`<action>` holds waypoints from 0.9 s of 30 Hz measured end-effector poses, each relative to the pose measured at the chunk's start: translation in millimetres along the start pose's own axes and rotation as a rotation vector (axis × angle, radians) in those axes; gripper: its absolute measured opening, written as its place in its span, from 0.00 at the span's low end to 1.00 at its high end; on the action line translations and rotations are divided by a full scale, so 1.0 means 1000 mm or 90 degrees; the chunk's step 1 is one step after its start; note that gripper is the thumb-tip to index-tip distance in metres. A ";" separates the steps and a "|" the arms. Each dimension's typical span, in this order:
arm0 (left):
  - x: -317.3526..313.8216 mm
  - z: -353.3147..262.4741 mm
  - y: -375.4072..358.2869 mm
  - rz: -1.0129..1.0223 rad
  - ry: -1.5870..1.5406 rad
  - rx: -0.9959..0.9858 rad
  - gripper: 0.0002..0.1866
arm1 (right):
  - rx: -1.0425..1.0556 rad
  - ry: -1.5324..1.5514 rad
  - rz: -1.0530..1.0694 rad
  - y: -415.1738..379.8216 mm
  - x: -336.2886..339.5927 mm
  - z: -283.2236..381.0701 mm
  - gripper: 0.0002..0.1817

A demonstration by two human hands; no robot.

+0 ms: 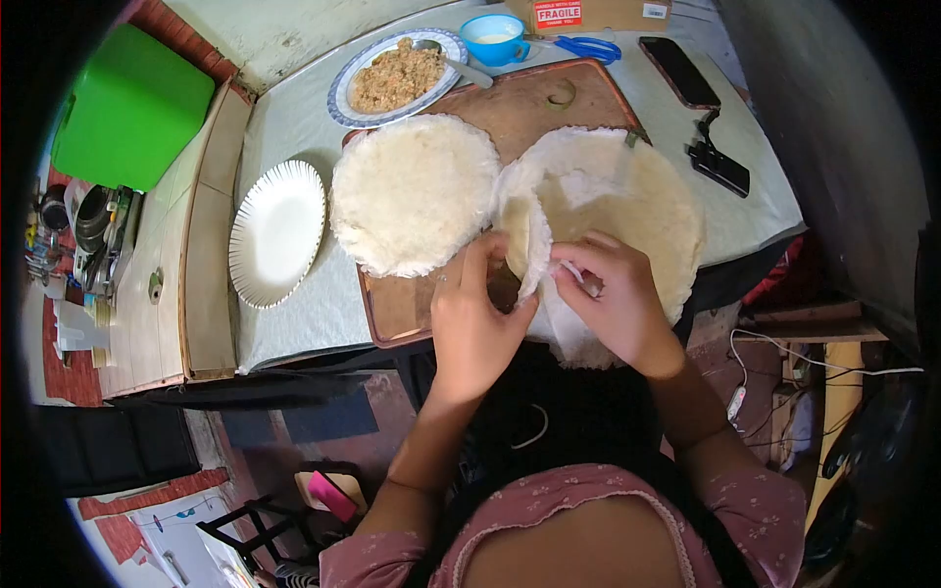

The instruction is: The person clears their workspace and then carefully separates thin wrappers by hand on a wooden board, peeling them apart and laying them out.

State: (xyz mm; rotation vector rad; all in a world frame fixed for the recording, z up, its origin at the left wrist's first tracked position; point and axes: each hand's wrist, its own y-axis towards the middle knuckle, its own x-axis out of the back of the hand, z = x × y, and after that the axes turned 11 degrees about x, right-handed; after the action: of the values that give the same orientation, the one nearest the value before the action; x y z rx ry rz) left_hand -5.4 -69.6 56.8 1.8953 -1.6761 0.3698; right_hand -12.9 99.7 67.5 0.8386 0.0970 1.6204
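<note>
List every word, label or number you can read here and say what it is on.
"FRAGILE": on a red and white label stuck to the cardboard box at the table's far edge.
Smaller print above and below that word: too small to read.
White sticker on the same box: unreadable.

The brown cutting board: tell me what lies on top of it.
On the cutting board lie a round white wrapper stack and a thin sheet that both hands, left hand and right hand, peel. The board beneath them is hidden.
</note>
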 end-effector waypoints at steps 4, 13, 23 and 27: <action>0.004 -0.010 0.007 0.074 -0.033 0.008 0.30 | 0.033 -0.004 0.053 0.002 0.001 0.001 0.03; 0.012 0.011 0.006 0.107 -0.077 0.091 0.29 | -0.079 -0.045 -0.017 -0.006 0.015 -0.008 0.05; 0.002 -0.005 0.020 0.099 -0.092 0.023 0.24 | 0.020 -0.096 -0.038 0.007 0.002 -0.010 0.09; 0.020 0.013 0.019 0.152 -0.217 0.164 0.28 | -0.143 -0.112 0.037 0.012 0.024 -0.006 0.09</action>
State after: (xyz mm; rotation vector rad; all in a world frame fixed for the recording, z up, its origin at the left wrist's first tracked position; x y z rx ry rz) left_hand -22.8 -94.3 62.1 2.0340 -2.1819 0.3881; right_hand -25.6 120.0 80.3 0.8108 -0.2324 1.5699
